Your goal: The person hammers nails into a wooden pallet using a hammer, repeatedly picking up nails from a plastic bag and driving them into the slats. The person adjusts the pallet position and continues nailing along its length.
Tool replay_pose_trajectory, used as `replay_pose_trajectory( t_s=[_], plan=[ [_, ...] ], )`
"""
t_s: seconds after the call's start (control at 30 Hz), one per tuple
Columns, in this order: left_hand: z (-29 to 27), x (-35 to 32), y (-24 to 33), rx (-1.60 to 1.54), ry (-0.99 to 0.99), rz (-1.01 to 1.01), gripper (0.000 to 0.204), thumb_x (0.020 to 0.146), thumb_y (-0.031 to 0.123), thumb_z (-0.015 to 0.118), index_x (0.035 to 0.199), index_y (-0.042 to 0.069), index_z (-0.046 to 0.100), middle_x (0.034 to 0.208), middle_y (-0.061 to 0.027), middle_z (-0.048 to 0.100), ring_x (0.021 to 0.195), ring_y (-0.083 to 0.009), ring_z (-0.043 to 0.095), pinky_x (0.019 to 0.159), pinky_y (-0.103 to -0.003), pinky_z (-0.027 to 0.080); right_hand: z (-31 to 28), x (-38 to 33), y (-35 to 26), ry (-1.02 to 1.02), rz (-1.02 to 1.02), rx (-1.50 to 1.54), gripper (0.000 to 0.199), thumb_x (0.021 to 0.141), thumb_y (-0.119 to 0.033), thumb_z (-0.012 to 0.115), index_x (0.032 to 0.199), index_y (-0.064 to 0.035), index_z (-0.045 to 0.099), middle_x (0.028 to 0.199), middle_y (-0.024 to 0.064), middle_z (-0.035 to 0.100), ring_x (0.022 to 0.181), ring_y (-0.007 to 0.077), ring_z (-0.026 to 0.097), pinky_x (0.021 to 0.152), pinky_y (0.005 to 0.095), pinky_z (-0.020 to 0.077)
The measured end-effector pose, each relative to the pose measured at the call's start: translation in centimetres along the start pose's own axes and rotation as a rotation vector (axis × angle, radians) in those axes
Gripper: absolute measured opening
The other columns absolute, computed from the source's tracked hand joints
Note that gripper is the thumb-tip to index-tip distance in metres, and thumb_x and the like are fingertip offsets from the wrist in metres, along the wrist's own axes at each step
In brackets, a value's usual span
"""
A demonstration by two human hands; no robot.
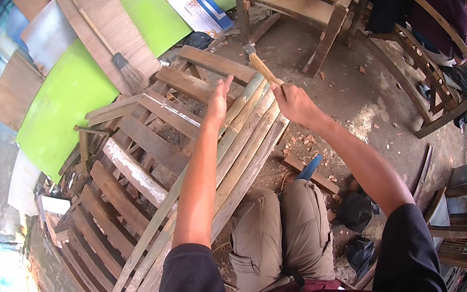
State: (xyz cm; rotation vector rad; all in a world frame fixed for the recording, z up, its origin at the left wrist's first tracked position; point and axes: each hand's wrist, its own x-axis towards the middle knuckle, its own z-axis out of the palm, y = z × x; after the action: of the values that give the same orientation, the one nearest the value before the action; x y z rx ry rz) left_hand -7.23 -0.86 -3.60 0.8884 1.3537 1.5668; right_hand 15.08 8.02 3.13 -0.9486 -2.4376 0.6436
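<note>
My right hand is closed around the wooden handle of a hammer, whose dark metal head points away from me. Fingers stretched out, my left hand is at the left side of the far end of a bundle of long wooden strips; whether its palm touches them, I cannot tell. The strips run diagonally from the lower left to below the hammer. They lie on or over a slatted wooden frame, partly hidden by my left arm.
A wooden bench stands at the far side. At the right, a person in maroon is by a wooden chair frame. A broom leans on boards. Black plastic bags and wood scraps lie beside my knees.
</note>
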Motion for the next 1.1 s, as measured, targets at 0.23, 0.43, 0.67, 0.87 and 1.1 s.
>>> replay_pose_trajectory(
  t_s=[0.23, 0.43, 0.67, 0.87, 1.1],
  plan=[
    [0.6, -0.6, 0.1, -0.089, 0.047, 0.122, 0.066, 0.108, 0.041, 0.018, 0.153, -0.002, 0.041, 0.165, -0.0142, 0.032, 0.157, -0.027, 0.014, 0.127, -0.042, -0.003, 0.1, -0.8, -0.9, -0.088, 0.117, 0.079, 0.067, 0.109, -0.048, 0.04, 0.076, 0.0073, 0.058, 0.068, 0.029, 0.061, 0.068, 0.0438, 0.065, 0.069, 0.0526, 0.051],
    [0.8, -0.9, -0.1, -0.035, 0.046, 0.147, 0.065, 0.108, 0.038, 0.016, 0.15, -0.002, 0.046, 0.162, -0.0147, 0.038, 0.156, -0.0279, 0.019, 0.128, -0.043, 0.001, -0.8, -0.7, -1.7, 0.013, 0.11, 0.117, 0.067, 0.109, -0.048, 0.04, 0.076, 0.0074, 0.059, 0.07, 0.0279, 0.063, 0.069, 0.0431, 0.066, 0.071, 0.0518, 0.0519],
    [0.3, -0.6, -0.2, 0.065, 0.032, 0.195, 0.063, 0.108, 0.039, 0.021, 0.147, 0.001, 0.052, 0.159, -0.0143, 0.044, 0.154, -0.0283, 0.024, 0.128, -0.042, 0.007, -0.4, -0.2, -0.2, -0.076, 0.126, 0.054, 0.068, 0.108, -0.049, 0.041, 0.081, 0.0082, 0.064, 0.069, 0.0279, 0.064, 0.064, 0.0419, 0.067, 0.068, 0.0513, 0.0535],
    [1.2, -7.2, 3.1, 0.463, -0.005, 0.072, 0.053, 0.099, 0.034, 0.063, 0.145, 0.008, 0.057, 0.155, -0.0112, 0.049, 0.146, -0.03, 0.042, 0.123, -0.045, 0.029, -3.7, -1.2, -1.4, -0.277, 0.325, 0.285, 0.064, 0.11, -0.047, 0.038, 0.084, 0.0081, 0.059, 0.064, 0.0205, 0.061, 0.051, 0.0272, 0.065, 0.051, 0.0432, 0.0529],
    [-0.9, -14.4, 4.3, 0.821, -0.225, 0.183, 0.048, 0.083, 0.015, 0.084, 0.129, 0.009, 0.07, 0.148, -0.0098, 0.057, 0.143, -0.0267, 0.048, 0.122, -0.042, 0.034, -3.5, -9.8, -4.7, -0.149, 0.582, 0.936, 0.055, 0.109, -0.051, 0.038, 0.082, -0.0051, 0.049, 0.06, -0.001, 0.041, 0.042, 0.01, 0.039, 0.038, 0.0307, 0.0366]
  ],
)
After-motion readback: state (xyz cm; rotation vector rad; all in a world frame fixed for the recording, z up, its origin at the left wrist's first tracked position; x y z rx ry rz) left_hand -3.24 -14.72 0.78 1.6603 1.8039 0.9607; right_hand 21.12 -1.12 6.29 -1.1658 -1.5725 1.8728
